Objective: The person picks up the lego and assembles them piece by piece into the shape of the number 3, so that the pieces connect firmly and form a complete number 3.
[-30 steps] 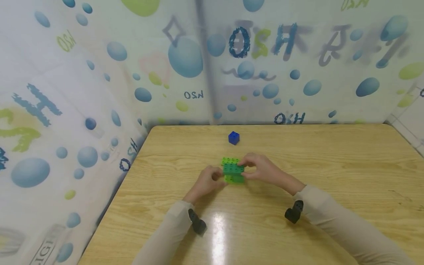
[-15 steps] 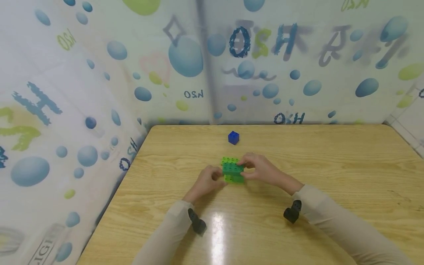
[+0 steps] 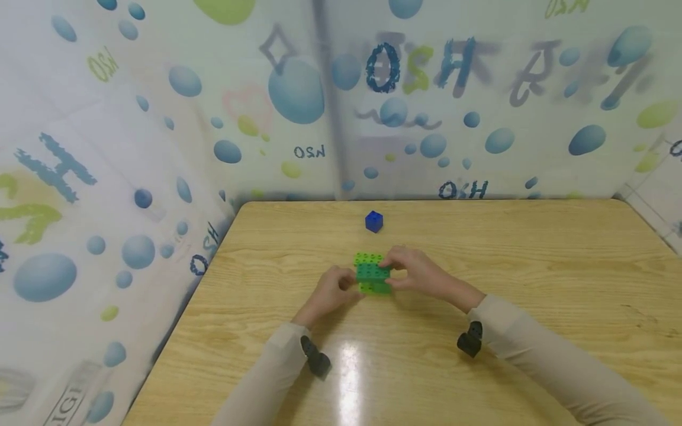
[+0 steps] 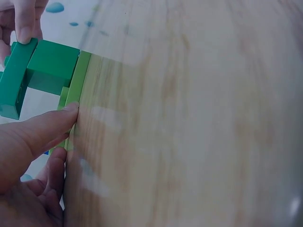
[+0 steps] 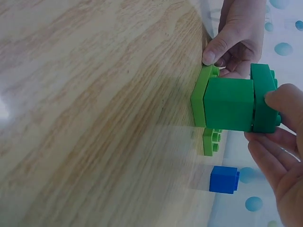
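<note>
My left hand pinches the left end of a light green flat toy brick lying on the table. Fixed on that brick is a dark green cube-like brick. Above the cube sits a dark green flat studded brick, gripped at its right end between the thumb and fingers of my right hand. A thin dark line separates it from the cube in the right wrist view, and it overhangs to the left. Just behind lies a second light green studded brick; whether it joins the first cannot be told.
A blue brick stands alone toward the back of the wooden table. Patterned walls with blue bubbles rise along the back and left edges. Dark wrist cameras sit on both sleeves.
Both hands and the bricks stay nearly still; the head view shifts very slightly.
</note>
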The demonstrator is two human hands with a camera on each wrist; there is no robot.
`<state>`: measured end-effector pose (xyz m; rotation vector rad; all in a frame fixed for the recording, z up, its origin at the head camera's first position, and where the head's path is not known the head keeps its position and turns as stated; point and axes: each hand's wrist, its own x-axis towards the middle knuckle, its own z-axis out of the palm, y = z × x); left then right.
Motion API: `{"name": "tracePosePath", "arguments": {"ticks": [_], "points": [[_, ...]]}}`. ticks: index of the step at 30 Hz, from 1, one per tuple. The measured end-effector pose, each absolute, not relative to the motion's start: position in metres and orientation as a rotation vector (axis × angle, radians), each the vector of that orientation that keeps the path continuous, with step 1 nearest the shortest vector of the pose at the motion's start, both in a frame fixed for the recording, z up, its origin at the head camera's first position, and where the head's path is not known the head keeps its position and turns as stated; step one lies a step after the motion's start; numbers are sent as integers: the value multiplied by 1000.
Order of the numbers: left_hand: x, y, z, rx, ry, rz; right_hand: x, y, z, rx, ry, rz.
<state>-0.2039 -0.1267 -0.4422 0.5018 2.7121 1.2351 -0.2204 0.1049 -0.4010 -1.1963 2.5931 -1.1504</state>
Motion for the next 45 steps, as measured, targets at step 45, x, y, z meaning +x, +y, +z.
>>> {"name": "tracePosePath", "arguments": {"ticks": [45], "points": [[-205, -128, -444, 515, 2688, 1276, -250, 120, -391, -1043, 2232, -1198]]}}
